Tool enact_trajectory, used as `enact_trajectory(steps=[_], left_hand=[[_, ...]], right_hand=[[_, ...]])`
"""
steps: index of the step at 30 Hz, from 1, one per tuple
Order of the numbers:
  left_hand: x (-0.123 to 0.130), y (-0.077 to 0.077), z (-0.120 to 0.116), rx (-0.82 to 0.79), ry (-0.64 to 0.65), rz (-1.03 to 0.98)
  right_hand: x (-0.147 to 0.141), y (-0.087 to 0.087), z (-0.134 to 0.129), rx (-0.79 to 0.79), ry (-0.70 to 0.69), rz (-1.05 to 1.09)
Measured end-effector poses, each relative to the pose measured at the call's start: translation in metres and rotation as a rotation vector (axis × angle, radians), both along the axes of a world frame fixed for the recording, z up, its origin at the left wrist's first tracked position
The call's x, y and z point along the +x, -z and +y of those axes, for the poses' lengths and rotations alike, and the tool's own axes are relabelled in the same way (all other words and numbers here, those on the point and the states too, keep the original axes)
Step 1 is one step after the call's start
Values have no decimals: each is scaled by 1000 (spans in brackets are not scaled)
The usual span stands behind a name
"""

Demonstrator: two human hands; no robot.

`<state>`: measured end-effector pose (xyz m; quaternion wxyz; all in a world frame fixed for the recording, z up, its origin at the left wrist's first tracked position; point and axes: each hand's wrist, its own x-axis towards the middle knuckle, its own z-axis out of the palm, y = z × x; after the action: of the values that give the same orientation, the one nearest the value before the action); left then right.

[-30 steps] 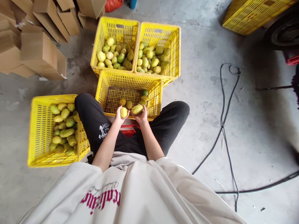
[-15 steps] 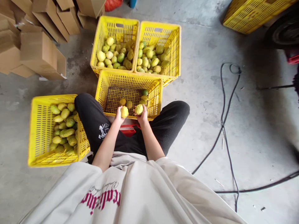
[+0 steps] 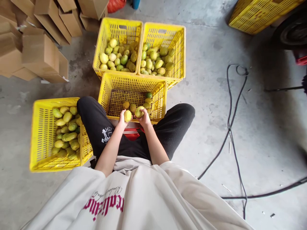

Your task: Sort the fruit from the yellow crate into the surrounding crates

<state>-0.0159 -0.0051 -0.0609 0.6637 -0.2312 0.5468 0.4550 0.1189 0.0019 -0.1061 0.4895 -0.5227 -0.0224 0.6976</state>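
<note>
Your left hand (image 3: 123, 118) has its fingers curled around a yellow fruit (image 3: 128, 116). Your right hand (image 3: 145, 118) has its fingers bent around a yellow-green fruit (image 3: 138, 112), leaving much of its skin showing. The two fruits sit near each other, not touching, above the near side of the crate (image 3: 134, 80) between your knees. In that crate, loose fruits (image 3: 126, 104) lie toward the near side and the right wall. Two fuller crates (image 3: 165, 33) stand side by side just beyond; a side crate (image 3: 42, 134) of fruit stands by your left leg.
</note>
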Motion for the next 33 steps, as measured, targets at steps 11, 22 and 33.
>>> enact_trajectory(steps=[11,22,33], left_hand=[[1,0,0,-37,12,38],[1,-11,-2,-8,3,25],[4,-2,-1,1,-8,23]], right_hand=[[1,-4,5,-201,201,-110],[1,-5,11,-248,211,61],[-1,-12,1,-32,74,141]])
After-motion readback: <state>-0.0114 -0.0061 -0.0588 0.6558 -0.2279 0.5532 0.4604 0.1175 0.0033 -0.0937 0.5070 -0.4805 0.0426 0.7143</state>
